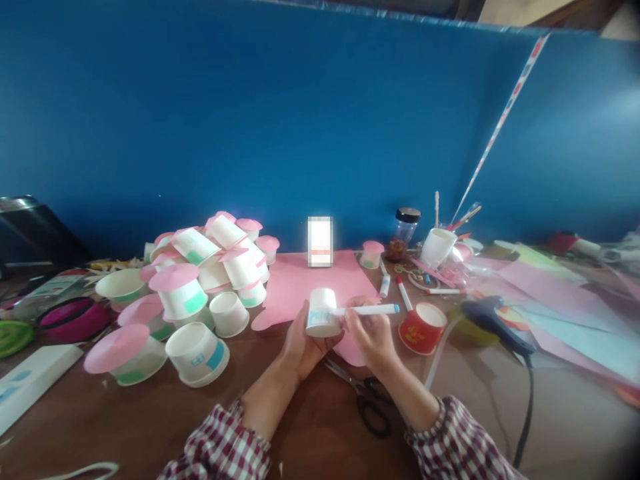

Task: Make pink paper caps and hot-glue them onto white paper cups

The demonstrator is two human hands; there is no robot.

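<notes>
In the middle of the head view, my left hand (pixel 299 343) is wrapped round a white paper cup (pixel 323 325), which carries light blue marks on its side. My right hand (pixel 370 333) grips a white marker pen (pixel 373 309) with a blue end. The pen's tip meets or nearly meets the cup's wall; I cannot tell which. Beneath the hands lies pink paper (pixel 290 287), with scissors (pixel 367 400) partly under my right wrist. Left of my hands stands another paper cup (pixel 193 353) with a blue window drawing and a blue patch.
Paper cups with pink round tops (pixel 175 283) are piled at the left. On the right are a red cup (pixel 423 328), a glue gun (pixel 500 323) with its cord, a jar (pixel 403 233) and coloured paper sheets (pixel 565 320). A blue wall (pixel 300 120) closes off the back.
</notes>
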